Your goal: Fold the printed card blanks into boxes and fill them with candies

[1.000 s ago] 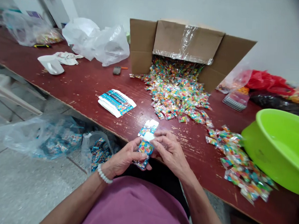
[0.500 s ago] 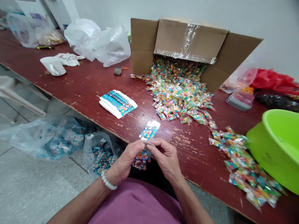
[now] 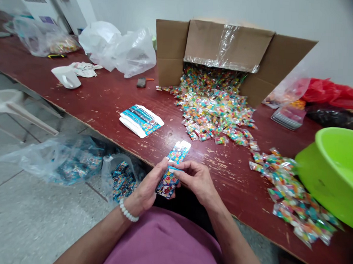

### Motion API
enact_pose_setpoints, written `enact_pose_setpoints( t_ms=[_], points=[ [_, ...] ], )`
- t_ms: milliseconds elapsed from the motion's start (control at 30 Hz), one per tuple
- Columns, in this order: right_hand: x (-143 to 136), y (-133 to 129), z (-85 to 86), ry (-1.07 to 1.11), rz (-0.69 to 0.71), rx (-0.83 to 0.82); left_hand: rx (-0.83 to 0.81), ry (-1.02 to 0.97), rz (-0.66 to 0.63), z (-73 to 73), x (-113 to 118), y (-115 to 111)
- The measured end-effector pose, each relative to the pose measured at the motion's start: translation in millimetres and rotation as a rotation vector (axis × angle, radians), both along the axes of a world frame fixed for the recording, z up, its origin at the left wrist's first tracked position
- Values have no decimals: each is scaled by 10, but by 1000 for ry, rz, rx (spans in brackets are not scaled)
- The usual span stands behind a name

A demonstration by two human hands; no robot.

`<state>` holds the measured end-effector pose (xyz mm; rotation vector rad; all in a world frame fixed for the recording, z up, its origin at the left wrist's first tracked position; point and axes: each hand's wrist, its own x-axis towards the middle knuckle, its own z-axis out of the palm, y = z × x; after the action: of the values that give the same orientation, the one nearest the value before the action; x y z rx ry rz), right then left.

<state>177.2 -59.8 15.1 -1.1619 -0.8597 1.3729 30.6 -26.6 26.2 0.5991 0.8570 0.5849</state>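
My left hand [image 3: 149, 186], with a beaded bracelet at the wrist, is wrapped round a small blue printed candy box [image 3: 167, 184] near the table's front edge. The thumb and fingers of my right hand [image 3: 199, 182] pinch the flap at the box's upper end. Just beyond my fingers a similar blue carton [image 3: 179, 151] lies on the table, its lower end hidden by my hands. Further left are flattened blue cartons [image 3: 141, 120] with white edges.
Wrapped candies [image 3: 215, 110] spill from a cardboard box [image 3: 229, 45] at the back. More lie beside a green basin [image 3: 320, 172] at right. A white mug [image 3: 66, 77] and plastic bags [image 3: 133, 51] stand at left. Below, bags of blue packets [image 3: 122, 180] rest by a stool [image 3: 11, 102].
My hands have tilted the small box, so its printed face shows more. My right fingers have shifted from the closed pinch at its top edge to the flap. The view has moved slightly.
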Motion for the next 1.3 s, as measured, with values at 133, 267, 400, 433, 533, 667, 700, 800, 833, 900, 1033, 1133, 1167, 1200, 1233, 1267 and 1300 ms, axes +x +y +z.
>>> enact_pose_setpoints(
  t_ms=[133,267,400,433,533,667,700,800,833,900,1033,1133,1167,1200,1233,1267,1300],
  points=[
    [-1,43,10,74,1,-49,46,36,4,6,-7,-5],
    [-32,31,-10,-38,-21,19,0,66,11,-20,-34,16],
    [-74,7,-17,-227,27,167,-31,42,41,-49,-87,63],
    [-84,5,-20,-260,31,212,-32,38,49,-56,-103,71],
    [-108,28,-31,-289,29,256,-3,36,66,-67,-150,75],
    [-133,117,-1,-195,137,137,100,109,47,-61,-211,56],
    [-139,139,17,-196,162,124,125,141,30,-59,-224,52],
    [-143,176,77,-309,164,127,163,214,-4,-69,-250,44],
    [-137,179,94,-377,145,144,156,224,-2,-77,-254,42],
    [-108,172,124,-543,118,228,118,214,11,-97,-258,43],
    [-61,133,139,-600,268,407,11,125,48,-127,-278,85],
    [-134,88,58,-496,318,435,10,65,112,-130,-335,149],
    [-180,71,13,-490,315,452,36,58,138,-126,-369,167],
    [-228,54,-35,-493,315,469,78,59,167,-121,-413,180],
    [-271,39,-82,-510,325,479,130,71,197,-115,-467,187],
    [-303,29,-125,-540,335,481,180,95,225,-110,-532,189],
    [-315,27,-163,-575,323,473,218,129,257,-110,-607,186]
  ],
)
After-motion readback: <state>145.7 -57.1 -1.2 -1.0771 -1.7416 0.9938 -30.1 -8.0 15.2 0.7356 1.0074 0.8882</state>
